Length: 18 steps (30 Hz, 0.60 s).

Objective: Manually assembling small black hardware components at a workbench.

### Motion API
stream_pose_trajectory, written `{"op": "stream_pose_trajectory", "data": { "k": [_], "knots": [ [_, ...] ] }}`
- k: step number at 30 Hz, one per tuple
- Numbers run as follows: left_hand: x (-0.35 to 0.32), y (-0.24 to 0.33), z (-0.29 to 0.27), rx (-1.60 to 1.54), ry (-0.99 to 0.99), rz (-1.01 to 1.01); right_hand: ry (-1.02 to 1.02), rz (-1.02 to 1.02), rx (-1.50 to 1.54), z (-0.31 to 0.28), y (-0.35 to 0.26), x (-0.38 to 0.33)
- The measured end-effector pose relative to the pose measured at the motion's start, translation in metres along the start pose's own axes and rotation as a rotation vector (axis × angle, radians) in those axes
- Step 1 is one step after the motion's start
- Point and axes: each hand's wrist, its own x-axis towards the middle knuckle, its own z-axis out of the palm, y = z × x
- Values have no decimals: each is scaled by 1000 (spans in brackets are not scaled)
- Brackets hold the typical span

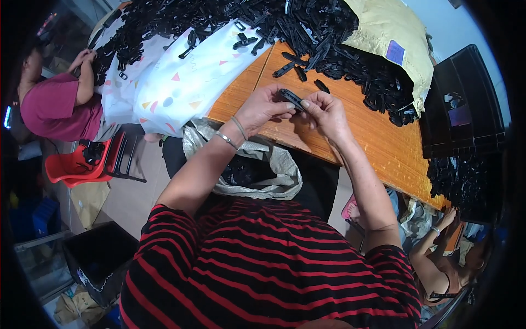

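Nearest: wearer's black shirt w/ red stripes (pixel 263 263), below both hands. Just under L wrist, an open whitish woven sack (pixel 285 171) at the lap, dark stuff inside, too shadowed to tell.

L hand (pixel 263 108): grasping, thumb + fingers pinched on one end of a long black plastic part (pixel 291 97). Metal bangle (pixel 226 140) and a thin band (pixel 239 128) on that wrist. R hand (pixel 330 116): also grasping, thumb + fingertips on the part's other end. So the part sits btwn the two hands — over near edge of the wooden table (pixel 378 148), slightly tilted.

Just beyond the hands: single loose black piece (pixel 321 86), a few more (pixel 285 69) up from L fingers. L of L hand: white plastic sheet (pixel 170 98) w/ coloured shapes, some black bits on it. Farther beyond both hands: big heap of similar black pcs (pixel 312 35), running round to R. Past heap, up-R of R hand: yellowish sack (pixel 383 24) w/ purple label (pixel 395 52).

Well off R hand, lower R: co-worker (pixel 438 274), one arm at table edge. Far L of L hand: red chair (pixel 74 169), then another co-worker in maroon top (pixel 60 109) — hands close together by the heap.
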Motion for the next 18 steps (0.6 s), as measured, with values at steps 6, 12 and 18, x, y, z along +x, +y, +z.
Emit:
{"op": "stream_pose_trajectory", "data": {
  "k": [6, 12, 18],
  "knots": [
    [-5, 4, -3, 221, 165, 90, -29, 80, -144, -6, 14, 11],
    [4, -10, 0, 445, 333, 169, -37, 104, -152, -3, 19, 20],
    [8, -17, 2, 688, 435, 220, -37, 101, -168, -6, 25, 24]
  ]
}}
